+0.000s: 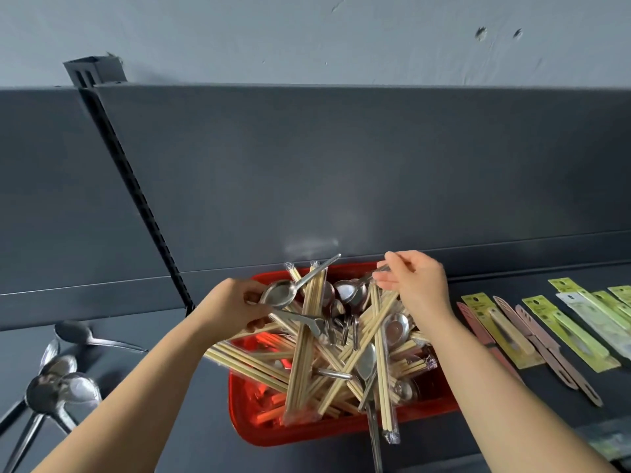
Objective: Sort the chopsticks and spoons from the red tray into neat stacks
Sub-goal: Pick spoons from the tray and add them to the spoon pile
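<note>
Grey shelf (pixel 191 421), spoon (pixel 278 295) pinched between left fingers (pixel 249 296)

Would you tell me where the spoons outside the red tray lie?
Head view, lower left: the loose spoons lie on the dark shelf, left of the red tray.

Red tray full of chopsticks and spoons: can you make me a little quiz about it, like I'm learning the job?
1. True or false: the left hand holds a shiny metal spoon.
2. Where does the heap of loose steel spoons lie, outside the red plastic tray? A) to its left B) to its right C) up on the wall
3. Missing word: the yellow-green packets lie to the tray's ____.
Key: 1 true; 2 A; 3 right.
</note>
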Tool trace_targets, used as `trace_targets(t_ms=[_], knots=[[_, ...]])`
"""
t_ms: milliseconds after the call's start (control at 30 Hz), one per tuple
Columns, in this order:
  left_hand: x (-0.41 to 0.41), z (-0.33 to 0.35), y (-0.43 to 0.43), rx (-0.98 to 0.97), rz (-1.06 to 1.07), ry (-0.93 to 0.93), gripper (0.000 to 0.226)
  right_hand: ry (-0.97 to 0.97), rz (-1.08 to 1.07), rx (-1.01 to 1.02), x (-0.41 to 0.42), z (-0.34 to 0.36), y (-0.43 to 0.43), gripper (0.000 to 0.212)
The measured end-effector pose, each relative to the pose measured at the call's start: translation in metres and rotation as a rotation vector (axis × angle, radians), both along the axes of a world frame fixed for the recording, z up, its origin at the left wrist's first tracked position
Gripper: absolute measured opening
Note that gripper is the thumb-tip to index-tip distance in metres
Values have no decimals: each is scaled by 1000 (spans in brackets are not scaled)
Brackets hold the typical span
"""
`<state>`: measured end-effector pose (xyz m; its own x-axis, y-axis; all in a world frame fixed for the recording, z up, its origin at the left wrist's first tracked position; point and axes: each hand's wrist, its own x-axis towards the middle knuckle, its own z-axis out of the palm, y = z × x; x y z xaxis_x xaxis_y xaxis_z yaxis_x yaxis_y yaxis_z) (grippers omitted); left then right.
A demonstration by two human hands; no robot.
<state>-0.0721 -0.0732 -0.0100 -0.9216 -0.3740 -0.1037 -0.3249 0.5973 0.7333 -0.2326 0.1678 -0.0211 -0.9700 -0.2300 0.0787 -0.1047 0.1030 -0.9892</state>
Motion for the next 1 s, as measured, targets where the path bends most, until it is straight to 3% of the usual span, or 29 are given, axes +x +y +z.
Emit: trace_targets(t_ms=[167, 300, 467, 567, 667, 867, 1000], knots=[[4, 2, -11, 269, 145, 130, 17, 50, -74, -52, -3, 1, 7, 7], [0, 4, -20, 364, 275, 185, 18, 33, -118, -81, -8, 3, 9, 10], [-14, 6, -21, 375, 286, 151, 34, -90, -12, -22, -15, -2, -3, 11], [-23, 7, -11, 295, 251, 150, 5, -256, 41, -78, -20, -9, -24, 10], [-28, -1, -7, 283, 244, 80, 32, -388, 87, -88, -25, -15, -46, 9], [-28, -13, -7, 409, 358, 0, 39, -479, 166, -28, -33, -21, -81, 5], [-25, -13, -1, 372, 325, -5, 40, -460, 181, -66, -37, -16, -81, 5]])
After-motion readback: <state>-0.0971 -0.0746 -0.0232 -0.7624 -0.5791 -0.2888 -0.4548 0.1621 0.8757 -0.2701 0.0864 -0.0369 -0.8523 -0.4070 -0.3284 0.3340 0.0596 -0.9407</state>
